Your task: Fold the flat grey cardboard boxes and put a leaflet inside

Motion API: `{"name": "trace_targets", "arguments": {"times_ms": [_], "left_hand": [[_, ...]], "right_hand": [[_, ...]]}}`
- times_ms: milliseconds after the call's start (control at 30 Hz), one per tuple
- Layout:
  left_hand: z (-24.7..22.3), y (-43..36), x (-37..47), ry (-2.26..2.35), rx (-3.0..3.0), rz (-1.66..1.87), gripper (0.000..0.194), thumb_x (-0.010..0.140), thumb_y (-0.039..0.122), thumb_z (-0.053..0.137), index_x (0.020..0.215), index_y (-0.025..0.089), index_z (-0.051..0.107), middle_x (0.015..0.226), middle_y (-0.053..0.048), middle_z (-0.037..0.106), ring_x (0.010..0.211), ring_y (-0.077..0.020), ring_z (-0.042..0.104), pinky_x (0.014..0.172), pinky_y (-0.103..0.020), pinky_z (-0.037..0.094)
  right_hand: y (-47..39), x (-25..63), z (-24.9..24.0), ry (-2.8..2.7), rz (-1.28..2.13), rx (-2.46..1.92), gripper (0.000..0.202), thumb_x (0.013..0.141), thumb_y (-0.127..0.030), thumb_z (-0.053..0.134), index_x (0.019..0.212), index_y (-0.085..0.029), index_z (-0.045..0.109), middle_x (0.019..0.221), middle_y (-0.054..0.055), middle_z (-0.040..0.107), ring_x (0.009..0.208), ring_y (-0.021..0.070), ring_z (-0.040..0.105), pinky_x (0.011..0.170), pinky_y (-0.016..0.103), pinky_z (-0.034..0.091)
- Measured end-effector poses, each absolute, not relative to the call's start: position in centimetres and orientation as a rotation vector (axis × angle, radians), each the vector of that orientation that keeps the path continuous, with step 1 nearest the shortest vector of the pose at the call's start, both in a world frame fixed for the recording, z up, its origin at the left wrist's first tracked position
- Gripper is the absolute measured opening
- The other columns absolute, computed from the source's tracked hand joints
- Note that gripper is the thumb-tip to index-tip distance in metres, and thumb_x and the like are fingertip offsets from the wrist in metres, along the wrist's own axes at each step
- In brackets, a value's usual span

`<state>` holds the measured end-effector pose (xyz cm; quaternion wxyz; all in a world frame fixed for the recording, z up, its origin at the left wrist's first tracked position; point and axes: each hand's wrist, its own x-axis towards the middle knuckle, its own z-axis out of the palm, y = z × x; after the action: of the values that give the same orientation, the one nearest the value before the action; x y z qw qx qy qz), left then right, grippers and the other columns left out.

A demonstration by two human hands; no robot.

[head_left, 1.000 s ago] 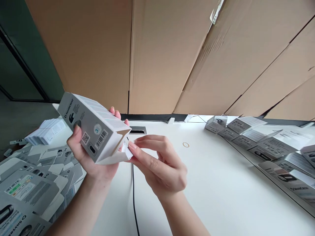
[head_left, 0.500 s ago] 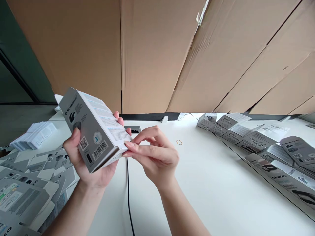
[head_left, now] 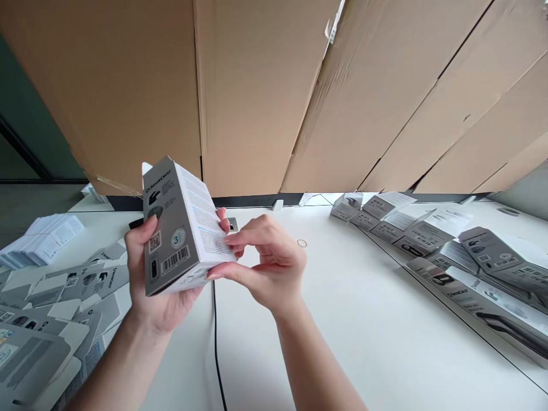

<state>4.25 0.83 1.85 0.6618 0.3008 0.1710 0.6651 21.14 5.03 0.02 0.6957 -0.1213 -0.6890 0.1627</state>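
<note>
Above the tabletop (head_left: 363, 325), the left hand (head_left: 148, 308) grips a box (head_left: 175, 234) while the right hand (head_left: 274, 268) pinches its near end, seemingly closed already, leaving a far-end flap (head_left: 146, 168) sticking out.

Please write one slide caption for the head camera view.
The left hand holds a printed box; the right hand touches one end.

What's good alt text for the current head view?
A left hand holds a tilted grey-and-white printed cardboard box above a white tabletop, while a right hand touches the edges of its lower end with thumb and fingers. Flat grey printed cartons lie heaped at frame left; folded-up grey-and-white boxes are grouped at frame right.
</note>
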Motion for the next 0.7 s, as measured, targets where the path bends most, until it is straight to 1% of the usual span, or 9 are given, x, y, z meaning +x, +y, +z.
{"name": "trace_targets", "arguments": {"times_ms": [67, 167, 300, 367, 433, 500, 567, 633, 700], "left_hand": [[1.8, 1.0, 4.3, 0.43, 0.711, 1.554, 0.047, 0.108, 0.064, 0.069, 0.139, 0.032, 0.085, 0.137, -0.011, 0.089, 0.128, -0.0456, 0.087, 0.098, -0.062, 0.079], [1.7, 1.0, 4.3, 0.489, 0.833, 1.624, 0.047, 0.106, 0.065, 0.074, 0.131, 0.028, 0.087, 0.132, -0.01, 0.09, 0.126, -0.0452, 0.086, 0.096, -0.061, 0.079], [1.5, 1.4, 3.6, 0.521, 0.947, 1.565, 0.055, 0.1, 0.071, 0.081, 0.135, 0.029, 0.086, 0.139, -0.013, 0.087, 0.13, -0.0484, 0.084, 0.094, -0.064, 0.079], [1.1, 2.1, 2.8, 0.603, 1.031, 1.562, 0.06, 0.097, 0.073, 0.086, 0.137, 0.029, 0.085, 0.141, -0.013, 0.086, 0.128, -0.0466, 0.084, 0.092, -0.06, 0.079], [0.4, 3.0, 2.0, 0.69, 1.14, 1.611, 0.062, 0.091, 0.065, 0.098, 0.137, 0.028, 0.082, 0.135, -0.011, 0.086, 0.121, -0.0398, 0.085, 0.092, -0.051, 0.078], [-0.5, 3.8, 1.6, 0.735, 1.295, 1.693, 0.07, 0.083, 0.05, 0.111, 0.14, 0.031, 0.075, 0.133, -0.007, 0.085, 0.123, -0.0341, 0.084, 0.098, -0.043, 0.076], [-1.6, 4.0, 1.9, 0.758, 1.478, 1.738, 0.088, 0.079, 0.037, 0.115, 0.151, 0.036, 0.065, 0.147, -0.005, 0.081, 0.138, -0.0334, 0.08, 0.11, -0.043, 0.073], [-2.3, 3.7, 2.7, 0.812, 1.687, 1.651, 0.105, 0.086, 0.035, 0.112, 0.168, 0.045, 0.049, 0.17, -0.007, 0.068, 0.156, -0.0346, 0.07, 0.122, -0.047, 0.069], [-2.6, 3.2, 3.4, 0.866, 1.868, 1.423, 0.12, 0.092, 0.04, 0.108, 0.182, 0.05, 0.031, 0.188, -0.01, 0.05, 0.172, -0.0371, 0.057, 0.131, -0.052, 0.063]], "right_hand": [[5.0, 21.3, 0.0, -1.577, 0.368, -0.271, 0.043, 0.085, -0.051, 0.112, 0.111, -0.03, 0.085, 0.088, -0.002, 0.075, 0.069, 0.0158, 0.067, 0.06, 0.037, 0.068], [5.1, 21.7, -0.1, -1.626, 0.38, -0.279, 0.057, 0.078, -0.058, 0.115, 0.114, -0.031, 0.079, 0.09, -0.002, 0.075, 0.071, 0.0167, 0.064, 0.06, 0.039, 0.066], [5.4, 22.6, -0.3, -1.64, 0.452, -0.387, 0.059, 0.081, -0.058, 0.113, 0.111, -0.032, 0.07, 0.098, -0.002, 0.078, 0.074, 0.0161, 0.068, 0.063, 0.037, 0.063], [5.5, 23.4, -0.4, -1.692, 0.551, -0.487, 0.067, 0.078, -0.063, 0.113, 0.118, -0.033, 0.069, 0.106, -0.001, 0.079, 0.078, 0.0169, 0.072, 0.068, 0.038, 0.066], [5.6, 24.4, -0.3, -1.753, 0.661, -0.573, 0.083, 0.071, -0.069, 0.115, 0.132, -0.035, 0.069, 0.116, 0.001, 0.079, 0.084, 0.0187, 0.075, 0.076, 0.04, 0.071], [5.6, 25.2, -0.3, -1.767, 0.719, -0.6, 0.099, 0.067, -0.075, 0.114, 0.146, -0.038, 0.068, 0.126, 0.004, 0.078, 0.094, 0.0218, 0.077, 0.084, 0.044, 0.075], [5.6, 25.5, -0.1, -1.731, 0.738, -0.61, 0.107, 0.068, -0.083, 0.109, 0.156, -0.042, 0.065, 0.138, 0.007, 0.077, 0.106, 0.0264, 0.079, 0.092, 0.049, 0.077], [5.5, 25.2, 0.0, -1.711, 0.777, -0.645, 0.108, 0.071, -0.085, 0.107, 0.161, -0.043, 0.062, 0.151, 0.01, 0.074, 0.125, 0.033, 0.078, 0.102, 0.055, 0.077], [5.5, 24.8, 0.0, -1.717, 0.839, -0.712, 0.095, 0.08, -0.078, 0.107, 0.158, -0.041, 0.065, 0.155, 0.011, 0.074, 0.138, 0.0386, 0.076, 0.109, 0.061, 0.075]]}}
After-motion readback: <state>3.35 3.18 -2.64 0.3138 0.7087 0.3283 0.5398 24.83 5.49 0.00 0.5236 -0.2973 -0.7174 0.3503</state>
